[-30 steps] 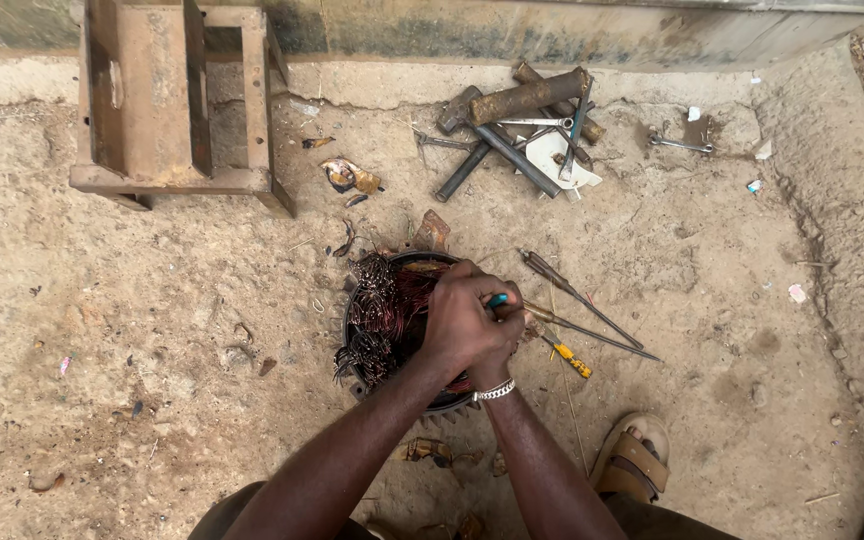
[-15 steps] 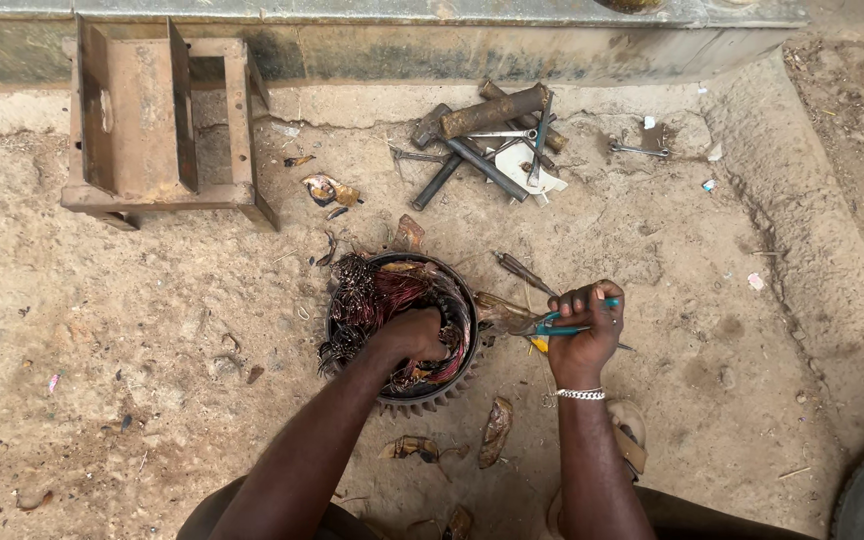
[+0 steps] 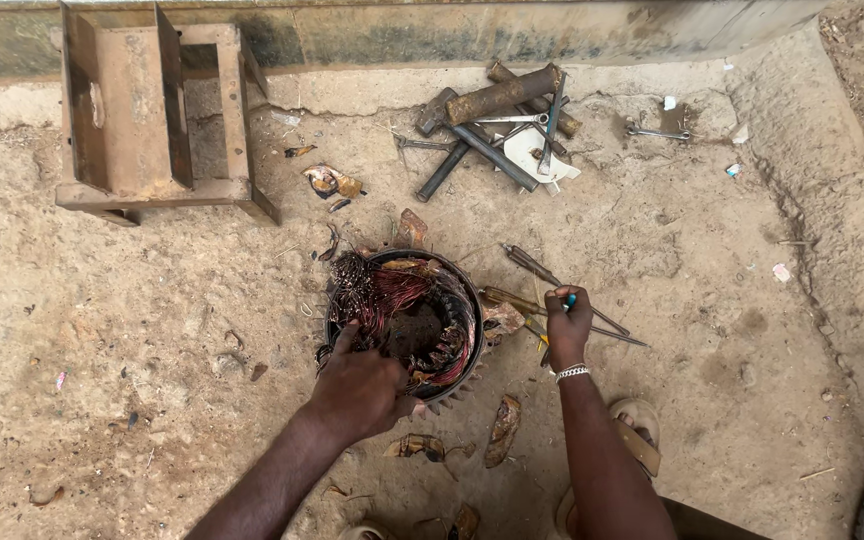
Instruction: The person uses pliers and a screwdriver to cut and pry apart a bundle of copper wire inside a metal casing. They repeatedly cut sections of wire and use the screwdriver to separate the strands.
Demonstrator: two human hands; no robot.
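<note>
Sandy, gritty ground beside a low concrete wall (image 3: 552, 30) serves as the work surface, seen from above. At centre lies a round motor housing (image 3: 462, 300) on its side, packed with tangled copper wire (image 3: 387, 295) — reddish strands spilling toward its left rim. The left hand (image 3: 357, 390) rests on the near-left edge of the housing, fingers curled over the rim and steadying it. The right hand (image 3: 567, 325) sits just to the right of the housing, closed around a thin tool with a teal handle (image 3: 571, 299); its working tip is hidden behind the hand. Two long metal rods (image 3: 572, 300) lie crossed on the sand under and beyond that hand. Farther back sit a pile of pipes and a hammer (image 3: 502, 120), a spanner (image 3: 657, 131) and a rusty steel stand (image 3: 142, 110). Torn scraps of insulation (image 3: 502, 430) lie near the housing.

Risk, as a judgement: cut wire ends and the housing's toothed rim could nick the bracing fingers if the tool slips — and the housing, resting on loose sand, could roll under a hard pull.
</note>
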